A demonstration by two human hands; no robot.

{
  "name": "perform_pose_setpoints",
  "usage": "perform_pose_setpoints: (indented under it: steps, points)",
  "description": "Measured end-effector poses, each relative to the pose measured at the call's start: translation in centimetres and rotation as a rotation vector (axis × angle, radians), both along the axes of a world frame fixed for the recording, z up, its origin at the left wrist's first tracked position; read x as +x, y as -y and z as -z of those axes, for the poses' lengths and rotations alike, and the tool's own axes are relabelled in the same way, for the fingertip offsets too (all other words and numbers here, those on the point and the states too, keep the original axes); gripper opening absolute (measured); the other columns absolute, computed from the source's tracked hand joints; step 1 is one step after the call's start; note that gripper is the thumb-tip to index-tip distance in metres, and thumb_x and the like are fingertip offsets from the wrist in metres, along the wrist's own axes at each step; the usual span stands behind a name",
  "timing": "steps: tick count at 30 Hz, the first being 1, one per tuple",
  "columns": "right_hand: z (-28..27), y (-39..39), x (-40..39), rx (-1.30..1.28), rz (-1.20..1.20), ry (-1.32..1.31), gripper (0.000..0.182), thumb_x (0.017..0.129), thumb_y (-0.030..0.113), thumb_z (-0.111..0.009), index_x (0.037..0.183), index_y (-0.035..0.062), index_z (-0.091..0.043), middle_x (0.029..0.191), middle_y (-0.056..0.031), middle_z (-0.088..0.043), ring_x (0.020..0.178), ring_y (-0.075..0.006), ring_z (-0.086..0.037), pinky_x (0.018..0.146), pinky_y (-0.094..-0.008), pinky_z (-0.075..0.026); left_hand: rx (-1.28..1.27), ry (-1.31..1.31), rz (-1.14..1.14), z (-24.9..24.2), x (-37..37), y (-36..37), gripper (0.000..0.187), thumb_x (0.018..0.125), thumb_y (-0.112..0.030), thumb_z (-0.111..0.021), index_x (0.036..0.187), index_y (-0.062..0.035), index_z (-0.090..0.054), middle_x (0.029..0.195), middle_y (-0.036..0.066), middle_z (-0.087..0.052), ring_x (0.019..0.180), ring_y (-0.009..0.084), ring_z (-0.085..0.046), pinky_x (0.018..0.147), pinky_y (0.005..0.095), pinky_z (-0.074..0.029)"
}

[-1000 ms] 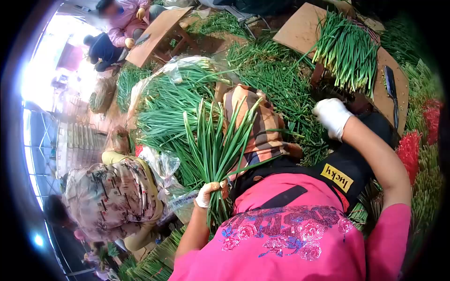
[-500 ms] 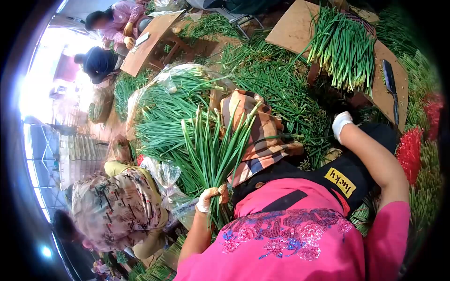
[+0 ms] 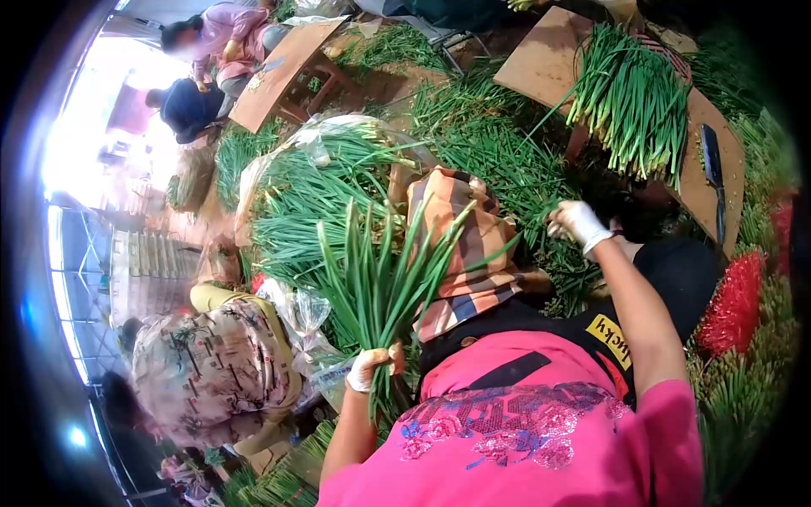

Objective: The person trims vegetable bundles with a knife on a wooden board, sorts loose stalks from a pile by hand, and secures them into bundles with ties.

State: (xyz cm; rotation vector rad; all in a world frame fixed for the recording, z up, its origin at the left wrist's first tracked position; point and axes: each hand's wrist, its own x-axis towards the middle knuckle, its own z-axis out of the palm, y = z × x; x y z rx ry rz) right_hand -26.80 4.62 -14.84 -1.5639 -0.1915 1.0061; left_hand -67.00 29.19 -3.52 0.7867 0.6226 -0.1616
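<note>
My left hand (image 3: pixel 374 367), in a pale glove, is closed around a bunch of long green chives (image 3: pixel 384 283). The bunch stands upright from my fist, its whitish ends fanning out at the top. Its lower part shows below my fist, beside my pink shirt. My right hand (image 3: pixel 579 225), gloved too, hangs over the loose green leaves (image 3: pixel 507 160) on the ground, to the right of the checked cloth (image 3: pixel 465 228) on my lap. The fingers are curled together, and I cannot make out what is between them.
A pile of chives (image 3: pixel 329 169) lies on plastic ahead. At the right, a wooden board (image 3: pixel 545 55) carries a big chive heap (image 3: pixel 634 101) and a knife (image 3: pixel 714 169). Red strings (image 3: pixel 731 304) hang nearby. A person in a patterned hood (image 3: pixel 215 372) sits close on the left; others work farther off.
My right hand has moved left and away from beside the board, over the loose leaves, its fingers now curled. My left hand still grips the chives, nearly unmoved.
</note>
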Motion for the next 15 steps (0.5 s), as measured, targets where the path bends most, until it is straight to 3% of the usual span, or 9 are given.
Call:
perform_pose_setpoints:
  steps: [1,3,4,5,7,9,10,12,15]
  points:
    - [-0.3,1.3,1.6,0.045,0.105,-0.071,0.018,0.084,0.005,-0.044,0.078,-0.0021,-0.059,0.071,-0.0131,-0.063,0.062,-0.0201,-0.060,0.057,-0.0327,-0.047,-0.007,-0.002,-0.008,-0.1,-0.2,-0.2,0.027,0.075,-0.030,-0.064,0.081,-0.0076,-0.050,0.063,0.001,-0.044,0.056,0.0126,-0.038,0.056,0.0260,-0.029]
    - [-2.4,3.3,2.9,0.109,0.033,-0.063,0.016,0.084,0.002,-0.045,0.083,-0.0039,-0.060,0.071,-0.0134,-0.063,0.059,-0.0175,-0.058,0.054,-0.0295,-0.045,-0.034,0.089,-0.043,0.3,-0.3,-0.4,0.030,0.073,-0.031,-0.066,0.078,-0.0052,-0.052,0.060,0.003,-0.050,0.055,0.0153,-0.045,0.055,0.0262,-0.033]
    - [-4.2,4.1,2.6,0.008,-0.014,0.023,0.018,0.085,0.004,-0.047,0.088,-0.0059,-0.061,0.071,-0.0125,-0.063,0.062,-0.0171,-0.058,0.054,-0.0295,-0.045,-0.039,0.088,-0.049,0.6,-0.3,-0.5,0.031,0.072,-0.031,-0.067,0.079,-0.0046,-0.052,0.061,0.004,-0.050,0.055,0.0150,-0.045,0.055,0.0262,-0.034]
    - [-0.4,4.9,4.0,-0.097,-0.073,-0.054,0.020,0.083,0.011,-0.053,0.094,-0.0030,-0.063,0.075,-0.0122,-0.066,0.071,-0.0217,-0.063,0.061,-0.0342,-0.048,-0.040,0.084,-0.065,0.7,-0.5,-0.5,0.032,0.071,-0.031,-0.067,0.081,-0.0039,-0.053,0.062,0.004,-0.050,0.054,0.0148,-0.046,0.055,0.0261,-0.034]
    - [-0.9,5.4,4.3,-1.150,-0.762,0.766,0.036,0.078,0.017,-0.061,0.112,0.0068,-0.063,0.096,-0.0136,-0.067,0.085,-0.0261,-0.064,0.073,-0.0368,-0.051,0.111,-0.001,-0.029,-0.9,0.5,0.3,0.028,0.074,-0.032,-0.061,0.079,-0.0058,-0.051,0.063,0.003,-0.046,0.057,0.0142,-0.041,0.057,0.0283,-0.031]
    - [-1.6,5.2,3.6,-1.165,-0.505,0.983,0.040,0.076,0.022,-0.063,0.113,0.0079,-0.062,0.107,-0.0140,-0.063,0.101,-0.0305,-0.059,0.083,-0.0409,-0.048,0.116,0.015,0.017,-1.0,1.2,0.2,0.029,0.070,-0.030,-0.064,0.074,-0.0033,-0.054,0.063,0.006,-0.049,0.056,0.0167,-0.044,0.055,0.0286,-0.032]
    - [-2.4,5.4,3.2,-0.840,-0.406,0.994,0.045,0.075,0.022,-0.063,0.118,0.0087,-0.059,0.114,-0.0130,-0.060,0.105,-0.0285,-0.057,0.088,-0.0379,-0.046,0.160,0.013,0.024,-1.0,1.5,0.3,0.029,0.069,-0.029,-0.064,0.075,-0.0027,-0.054,0.062,0.007,-0.050,0.055,0.0175,-0.045,0.054,0.0288,-0.033]
    - [-4.0,3.5,2.5,-0.390,-0.262,1.104,0.035,0.076,0.021,-0.061,0.109,0.0090,-0.063,0.105,-0.0122,-0.062,0.100,-0.0286,-0.058,0.087,-0.0351,-0.046,0.222,0.012,0.034,-2.3,2.6,1.0,0.029,0.067,-0.028,-0.065,0.075,-0.0014,-0.055,0.061,0.009,-0.051,0.054,0.0187,-0.048,0.053,0.0293,-0.035]
    - [-11.4,-0.9,-0.2,0.024,-0.086,1.071,0.023,0.080,0.011,-0.059,0.101,0.0067,-0.067,0.097,-0.0122,-0.064,0.091,-0.0277,-0.061,0.080,-0.0336,-0.048,0.284,0.027,0.042,-3.2,3.6,1.6,0.031,0.066,-0.027,-0.066,0.076,0.0003,-0.057,0.061,0.010,-0.053,0.053,0.0202,-0.050,0.052,0.0300,-0.037]
